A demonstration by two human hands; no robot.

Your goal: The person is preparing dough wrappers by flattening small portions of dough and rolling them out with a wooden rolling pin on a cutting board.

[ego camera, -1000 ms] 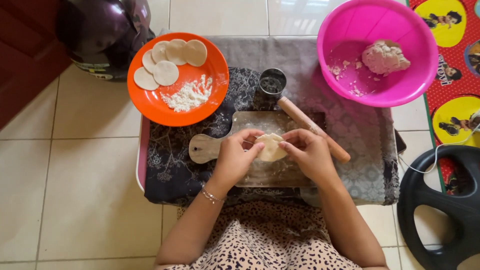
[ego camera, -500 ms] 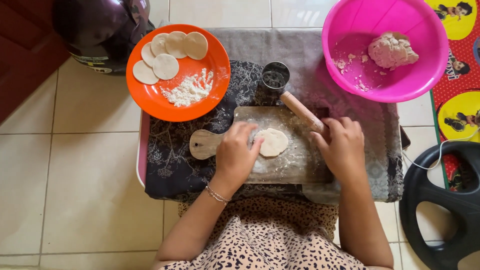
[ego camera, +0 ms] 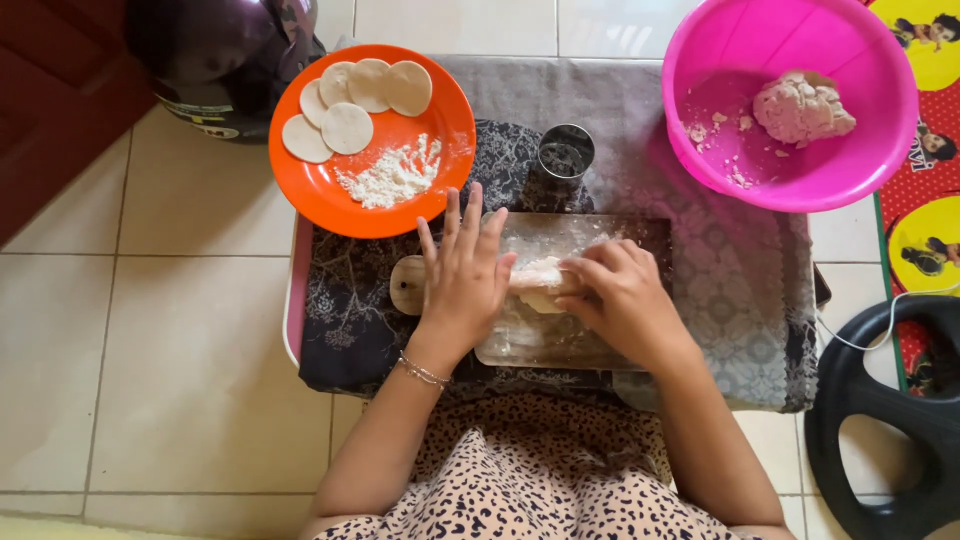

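A wooden board (ego camera: 600,240) with a round handle lies on a patterned cloth (ego camera: 740,300) over a low table. On the board is a flattened piece of pale dough (ego camera: 540,270), dusted with flour. My left hand (ego camera: 462,285) lies flat over the dough's left side with its fingers spread and pointing away from me. My right hand (ego camera: 625,300) is curled over the dough's right side, on a wooden rolling pin (ego camera: 545,289). Only a short piece of the pin shows between the two hands.
Behind the board on the left, an orange plate (ego camera: 330,200) holds several round dough discs (ego camera: 350,125) and a heap of flour (ego camera: 390,180). A small metal cup (ego camera: 566,155) stands behind the board. A pink bowl (ego camera: 880,150) holds a dough lump (ego camera: 803,107). A dark helmet (ego camera: 210,60) and a black wheel (ego camera: 880,420) lie on the floor.
My right hand left the dough, took the rolling pin from the board's far right corner and brought it onto the dough. My left hand flattened out with its fingers spread.
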